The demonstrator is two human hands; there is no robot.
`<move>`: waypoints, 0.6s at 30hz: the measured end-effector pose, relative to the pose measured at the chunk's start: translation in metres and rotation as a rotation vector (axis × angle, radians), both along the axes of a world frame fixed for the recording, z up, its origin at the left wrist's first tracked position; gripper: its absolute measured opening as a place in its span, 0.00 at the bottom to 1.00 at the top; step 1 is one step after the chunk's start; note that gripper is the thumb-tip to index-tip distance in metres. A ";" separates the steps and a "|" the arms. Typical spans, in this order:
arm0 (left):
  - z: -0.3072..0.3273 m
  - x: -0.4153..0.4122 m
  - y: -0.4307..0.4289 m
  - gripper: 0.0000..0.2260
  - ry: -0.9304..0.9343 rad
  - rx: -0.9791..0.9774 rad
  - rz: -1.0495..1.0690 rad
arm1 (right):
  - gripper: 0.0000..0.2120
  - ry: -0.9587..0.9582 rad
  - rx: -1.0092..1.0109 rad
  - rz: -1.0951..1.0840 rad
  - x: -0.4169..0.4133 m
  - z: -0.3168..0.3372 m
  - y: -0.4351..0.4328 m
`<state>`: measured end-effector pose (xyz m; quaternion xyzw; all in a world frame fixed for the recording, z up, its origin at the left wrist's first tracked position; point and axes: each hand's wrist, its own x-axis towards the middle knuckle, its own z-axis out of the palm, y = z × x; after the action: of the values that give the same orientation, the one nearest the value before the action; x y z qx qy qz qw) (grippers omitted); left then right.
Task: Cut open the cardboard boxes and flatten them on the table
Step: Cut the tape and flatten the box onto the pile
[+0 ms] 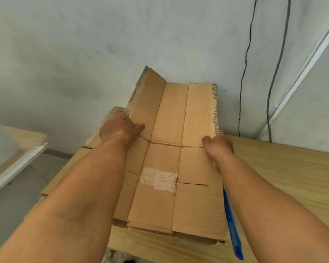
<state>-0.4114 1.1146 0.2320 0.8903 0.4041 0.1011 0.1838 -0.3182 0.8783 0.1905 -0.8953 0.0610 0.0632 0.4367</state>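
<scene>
Box (165,158) cut open, nearly flat; left hand (120,128) and right hand (217,144) grip its edges; 1 far flap raised.

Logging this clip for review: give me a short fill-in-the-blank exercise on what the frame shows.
1. The left hand and the right hand each hold a side edge of the opened ____.
2. The blue knife lies on the table to the ____ of the cardboard.
3. A patch of clear ____ sticks to the cardboard's middle panel.
Missing words: cardboard; right; tape.
</scene>
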 end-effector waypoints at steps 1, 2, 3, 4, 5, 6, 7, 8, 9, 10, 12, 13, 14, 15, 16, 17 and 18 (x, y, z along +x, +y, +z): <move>0.002 -0.002 0.014 0.30 0.001 0.007 0.007 | 0.20 0.010 0.009 0.002 0.000 -0.001 0.013; 0.004 -0.005 0.032 0.31 0.005 0.012 0.016 | 0.20 0.015 0.020 0.009 -0.001 -0.002 0.030; 0.004 -0.007 0.049 0.32 0.015 0.009 0.023 | 0.20 0.022 0.032 0.014 -0.001 -0.004 0.047; 0.002 -0.008 0.069 0.32 0.023 0.007 0.028 | 0.20 0.027 0.046 0.018 -0.001 -0.008 0.066; 0.000 -0.008 0.086 0.32 0.031 -0.001 0.024 | 0.20 0.038 0.060 0.020 -0.001 -0.012 0.083; -0.004 -0.008 0.102 0.32 0.042 -0.008 0.016 | 0.20 0.053 0.072 0.019 -0.002 -0.016 0.097; -0.008 -0.006 0.120 0.31 0.058 -0.015 0.006 | 0.20 0.070 0.080 0.014 -0.002 -0.022 0.115; -0.013 -0.004 0.137 0.30 0.077 -0.022 -0.007 | 0.20 0.086 0.079 0.007 -0.002 -0.027 0.131; -0.021 -0.002 0.153 0.29 0.103 -0.032 -0.018 | 0.20 0.102 0.069 -0.001 -0.003 -0.033 0.146; -0.028 -0.001 0.166 0.28 0.127 -0.048 -0.034 | 0.20 0.116 0.056 -0.006 -0.004 -0.038 0.158; -0.045 0.004 0.187 0.23 0.171 -0.091 -0.073 | 0.20 0.145 0.028 -0.010 -0.006 -0.049 0.175; -0.054 0.007 0.196 0.21 0.192 -0.113 -0.091 | 0.20 0.157 0.011 -0.010 -0.007 -0.054 0.182; -0.062 0.009 0.204 0.20 0.217 -0.132 -0.108 | 0.20 0.169 -0.004 -0.010 -0.007 -0.060 0.188; -0.071 0.011 0.211 0.19 0.241 -0.149 -0.122 | 0.20 0.180 -0.017 -0.015 -0.007 -0.065 0.193; -0.079 0.012 0.216 0.19 0.259 -0.164 -0.131 | 0.20 0.190 -0.024 -0.020 -0.007 -0.070 0.197; -0.087 0.014 0.221 0.19 0.276 -0.179 -0.140 | 0.20 0.201 -0.029 -0.026 -0.007 -0.075 0.201; -0.094 0.015 0.226 0.19 0.288 -0.189 -0.146 | 0.21 0.212 -0.033 -0.032 -0.007 -0.080 0.205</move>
<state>-0.3962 1.3402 0.1384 0.9014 0.3681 -0.0795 0.2136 -0.3252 1.0830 0.1103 -0.8896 0.1221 0.1498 0.4139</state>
